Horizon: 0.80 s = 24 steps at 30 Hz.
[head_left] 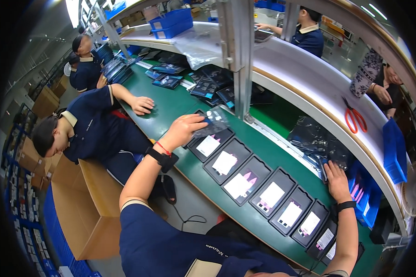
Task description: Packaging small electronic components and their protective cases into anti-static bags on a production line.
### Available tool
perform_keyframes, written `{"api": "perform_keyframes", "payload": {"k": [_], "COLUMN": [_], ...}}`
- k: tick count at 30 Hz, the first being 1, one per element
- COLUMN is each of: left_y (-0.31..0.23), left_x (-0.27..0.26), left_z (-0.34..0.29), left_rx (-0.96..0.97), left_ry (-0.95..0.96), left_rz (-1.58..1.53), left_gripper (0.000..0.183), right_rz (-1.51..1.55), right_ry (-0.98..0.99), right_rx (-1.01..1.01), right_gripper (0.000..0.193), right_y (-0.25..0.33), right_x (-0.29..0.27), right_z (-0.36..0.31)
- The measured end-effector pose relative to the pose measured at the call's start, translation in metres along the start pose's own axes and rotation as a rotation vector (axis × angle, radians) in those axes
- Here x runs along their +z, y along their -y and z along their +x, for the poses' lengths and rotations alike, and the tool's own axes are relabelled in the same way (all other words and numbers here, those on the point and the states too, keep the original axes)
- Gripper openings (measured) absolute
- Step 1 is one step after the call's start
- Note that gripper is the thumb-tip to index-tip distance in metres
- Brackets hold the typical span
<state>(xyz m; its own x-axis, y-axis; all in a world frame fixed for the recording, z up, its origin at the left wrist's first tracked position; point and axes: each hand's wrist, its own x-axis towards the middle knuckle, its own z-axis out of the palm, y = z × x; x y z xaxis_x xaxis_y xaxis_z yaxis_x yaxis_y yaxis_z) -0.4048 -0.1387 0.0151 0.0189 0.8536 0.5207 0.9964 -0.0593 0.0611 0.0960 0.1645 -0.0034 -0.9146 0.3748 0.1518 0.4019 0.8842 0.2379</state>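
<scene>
My left hand [186,130] is closed on a crinkled clear plastic bag [216,122] above the far left end of a row of shallow black trays. In the trays lie white cards; the third tray [247,179] also shows pink pointed pieces. On the right, my right hand [337,181] has its fingers stretched out against the near edge of a pile of dark, shiny plastic bags [312,138]. Whether its fingertips pinch a bag is hard to see. My right forearm covers part of the trays nearest me.
Stacked dark packages [212,85] lie beyond a metal post [241,60]. Red-handled scissors [356,117] rest on the white shelf [300,81]. Blue bins [363,196] stand at right. A co-worker [94,124] sits at left by an open cardboard box [90,207].
</scene>
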Motion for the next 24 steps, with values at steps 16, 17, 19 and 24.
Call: {"api": "perform_keyframes", "payload": {"k": [16, 17, 19, 24], "left_y": [-0.003, -0.004, -0.006, -0.001], "left_x": [0.016, 0.022, 0.029, 0.026], "left_z": [-0.081, -0.078, -0.074, -0.076], "left_rx": [-0.376, -0.361, -0.344, -0.429], "left_ry": [0.4, 0.357, 0.292, 0.357], "left_rz": [-0.016, -0.001, -0.028, -0.091], "left_gripper": [0.076, 0.074, 0.062, 0.052], "right_rz": [0.366, 0.308, 0.15, 0.251], "right_ry": [-0.557, -0.516, -0.397, -0.161], "right_rx": [-0.16, -0.165, -0.125, -0.098], "right_gripper": [0.022, 0.022, 0.016, 0.019], "right_y": [0.26, 0.282, 0.32, 0.359], "right_x": [-0.097, -0.082, -0.046, -0.024], "right_z": [0.15, 0.168, 0.2, 0.232]}}
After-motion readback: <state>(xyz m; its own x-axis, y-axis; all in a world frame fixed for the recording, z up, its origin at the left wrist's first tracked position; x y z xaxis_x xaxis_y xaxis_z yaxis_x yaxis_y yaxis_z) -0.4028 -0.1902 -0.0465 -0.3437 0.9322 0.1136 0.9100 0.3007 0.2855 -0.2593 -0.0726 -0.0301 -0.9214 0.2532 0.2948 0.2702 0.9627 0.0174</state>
